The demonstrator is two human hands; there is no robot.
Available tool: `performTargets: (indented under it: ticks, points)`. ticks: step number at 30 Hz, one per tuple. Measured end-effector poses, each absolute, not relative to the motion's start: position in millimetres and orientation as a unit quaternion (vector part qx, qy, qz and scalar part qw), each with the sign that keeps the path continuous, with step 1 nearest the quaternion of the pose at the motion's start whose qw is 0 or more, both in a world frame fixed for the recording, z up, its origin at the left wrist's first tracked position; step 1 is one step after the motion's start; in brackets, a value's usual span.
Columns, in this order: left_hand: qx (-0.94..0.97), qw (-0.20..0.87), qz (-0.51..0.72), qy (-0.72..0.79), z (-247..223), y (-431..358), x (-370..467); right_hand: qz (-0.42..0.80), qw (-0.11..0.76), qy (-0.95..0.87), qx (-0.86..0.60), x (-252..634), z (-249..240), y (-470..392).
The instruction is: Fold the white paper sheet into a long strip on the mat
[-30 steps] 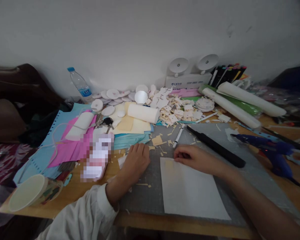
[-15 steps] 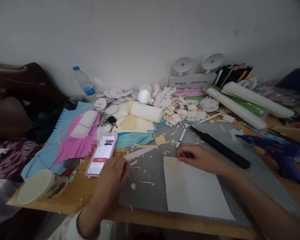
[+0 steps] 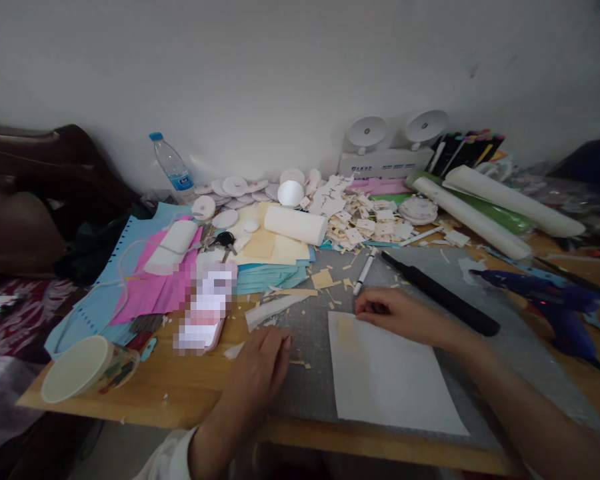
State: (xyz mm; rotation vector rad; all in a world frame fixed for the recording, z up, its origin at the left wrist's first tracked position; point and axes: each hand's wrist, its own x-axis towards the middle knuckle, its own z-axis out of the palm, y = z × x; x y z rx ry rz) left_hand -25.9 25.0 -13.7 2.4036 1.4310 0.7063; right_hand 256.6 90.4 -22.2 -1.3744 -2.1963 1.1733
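A white sheet of paper (image 3: 395, 387) lies on the grey cutting mat (image 3: 305, 400), with a small pale yellow piece (image 3: 347, 327) showing near its top left corner. My right hand (image 3: 387, 313) rests on the sheet's upper edge, fingers curled and pinching there. Left of the sheet, my left hand (image 3: 263, 363) is low over the mat, fingers bent and together, with no object visible in them. Above the left hand lies a white paper strip (image 3: 273, 310), and a small white scrap (image 3: 234, 351) is beside its knuckles. A white pen (image 3: 365, 272) lies beyond the right hand.
To the left are a phone (image 3: 207, 307), a lidded cup (image 3: 90, 370) and pink paper (image 3: 165, 293). A black tube-like tool (image 3: 440, 293) and a blue glue gun (image 3: 550, 300) lie to the right. Small card pieces (image 3: 365, 223) and a white roll (image 3: 295, 225) fill the back.
My left hand has moved right and nearer, away from the phone and strip, toward the sheet. My right hand stays at the paper's top edge.
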Motion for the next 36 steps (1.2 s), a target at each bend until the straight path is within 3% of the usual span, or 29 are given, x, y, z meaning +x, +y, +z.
performTargets:
  ticks: [6, 10, 14, 24, 31, 36]
  points:
    - [0.852, 0.1, 0.237, 0.457, -11, 26, -13, 0.403, 0.152, -0.765, -0.48, 256, -21, 90]
    - [0.93, 0.105, 0.15, 0.319, -12, 20, -9, 0.403, 0.148, -0.763, -0.484, 257, -21, 90]
    - [0.947, 0.07, 0.08, 0.303, -13, 14, -16, 0.393, 0.146, -0.768, -0.484, 255, -21, 88]
    - [0.923, 0.019, 0.195, 0.332, 10, 34, -27, 0.344, 0.161, -0.795, -0.473, 247, -18, 88]
    - [0.98, 0.037, 0.113, 0.163, 2, 55, 32, 0.332, 0.147, -0.803, -0.472, 250, -16, 87]
    - [0.979, 0.077, 0.073, 0.172, -22, 54, 39, 0.321, 0.113, -0.798, -0.498, 250, -12, 85]
